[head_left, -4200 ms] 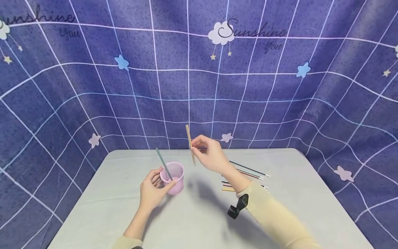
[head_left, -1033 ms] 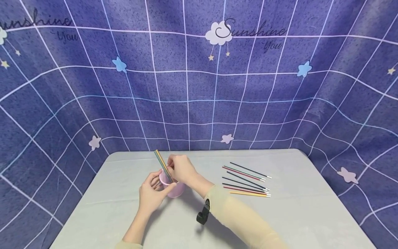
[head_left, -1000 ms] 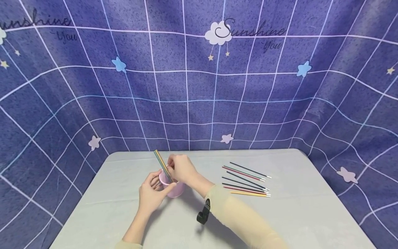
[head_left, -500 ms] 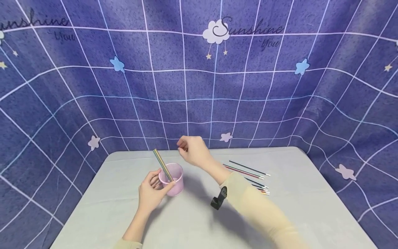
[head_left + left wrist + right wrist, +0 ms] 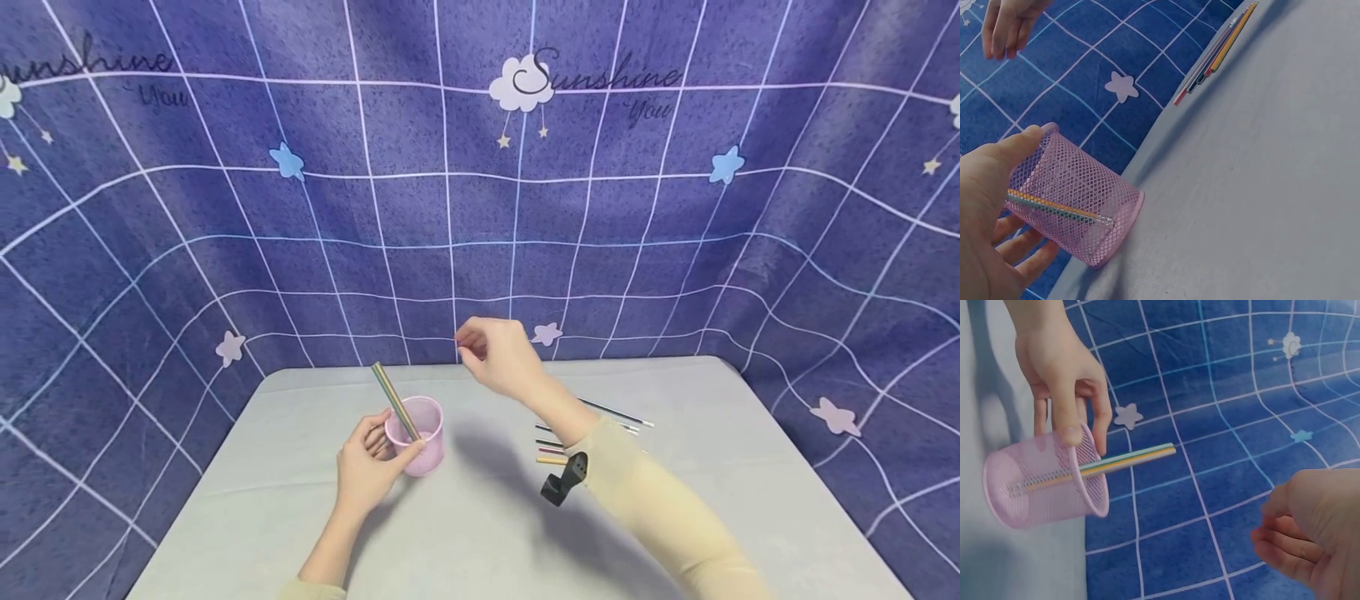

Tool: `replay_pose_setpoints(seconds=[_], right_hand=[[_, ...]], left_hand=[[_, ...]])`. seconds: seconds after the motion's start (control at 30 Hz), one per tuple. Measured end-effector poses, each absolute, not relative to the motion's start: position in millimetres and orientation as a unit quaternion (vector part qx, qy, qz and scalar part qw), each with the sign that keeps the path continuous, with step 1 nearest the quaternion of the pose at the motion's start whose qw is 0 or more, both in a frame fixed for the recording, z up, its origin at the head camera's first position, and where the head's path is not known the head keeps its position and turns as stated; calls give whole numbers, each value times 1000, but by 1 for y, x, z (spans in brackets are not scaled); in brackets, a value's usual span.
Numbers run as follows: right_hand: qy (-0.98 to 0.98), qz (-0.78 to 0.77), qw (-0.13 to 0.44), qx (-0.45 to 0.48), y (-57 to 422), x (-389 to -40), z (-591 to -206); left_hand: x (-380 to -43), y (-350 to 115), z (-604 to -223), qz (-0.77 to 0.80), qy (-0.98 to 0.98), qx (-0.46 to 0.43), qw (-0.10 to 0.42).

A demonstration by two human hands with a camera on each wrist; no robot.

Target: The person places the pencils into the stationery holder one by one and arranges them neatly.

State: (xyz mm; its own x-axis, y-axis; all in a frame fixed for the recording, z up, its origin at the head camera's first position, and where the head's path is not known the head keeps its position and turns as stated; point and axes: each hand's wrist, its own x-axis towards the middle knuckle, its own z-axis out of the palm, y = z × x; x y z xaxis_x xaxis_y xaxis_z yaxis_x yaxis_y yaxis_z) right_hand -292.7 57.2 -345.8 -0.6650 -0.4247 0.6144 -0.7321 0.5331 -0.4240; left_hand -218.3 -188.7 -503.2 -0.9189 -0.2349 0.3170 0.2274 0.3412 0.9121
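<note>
My left hand (image 5: 365, 467) grips a pink mesh pencil cup (image 5: 427, 457) on the table, thumb over the rim, fingers around the far side. A teal and a yellow pencil (image 5: 390, 393) lean out of the cup to the left; through the mesh in the left wrist view their lower ends rest near the base of the cup (image 5: 1088, 175). My right hand (image 5: 504, 358) is raised above the table, up and right of the cup. Its fingers curl loosely, and no pencil shows between them in the right wrist view of that hand (image 5: 1313, 531).
Several loose pencils (image 5: 618, 412), dark, red and yellow with pale ends, lie on the grey-white tabletop (image 5: 480, 517) at the right, partly hidden behind my right forearm. A blue grid-patterned curtain (image 5: 480, 208) stands behind and at both sides of the table.
The yellow pencil went from my right hand into the cup beside the teal one. My right hand then let go, rose out of the cup and moved right. My left hand stays on the cup.
</note>
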Motion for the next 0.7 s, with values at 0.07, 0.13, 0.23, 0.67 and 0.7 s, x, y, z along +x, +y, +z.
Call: replay_pose_setpoints(seconds=[0.07, 0.13, 0.23, 0.67, 0.7], right_hand=[[-848, 343, 225, 335, 65, -292, -345], [-850, 341, 226, 332, 72, -291, -345], [-851, 336, 229, 331, 81, -290, -344], [-857, 316, 244, 325, 114, -282, -354], [-858, 315, 246, 322, 118, -281, -355]], left_hand=[[-219, -188, -505, -573, -795, 4, 199], [-217, -187, -503, -577, -792, 4, 198], [-217, -188, -503, -581, -789, 2, 200], [-219, -190, -508, -581, -786, -10, 213], [-219, -190, -507, -582, -785, -11, 212]])
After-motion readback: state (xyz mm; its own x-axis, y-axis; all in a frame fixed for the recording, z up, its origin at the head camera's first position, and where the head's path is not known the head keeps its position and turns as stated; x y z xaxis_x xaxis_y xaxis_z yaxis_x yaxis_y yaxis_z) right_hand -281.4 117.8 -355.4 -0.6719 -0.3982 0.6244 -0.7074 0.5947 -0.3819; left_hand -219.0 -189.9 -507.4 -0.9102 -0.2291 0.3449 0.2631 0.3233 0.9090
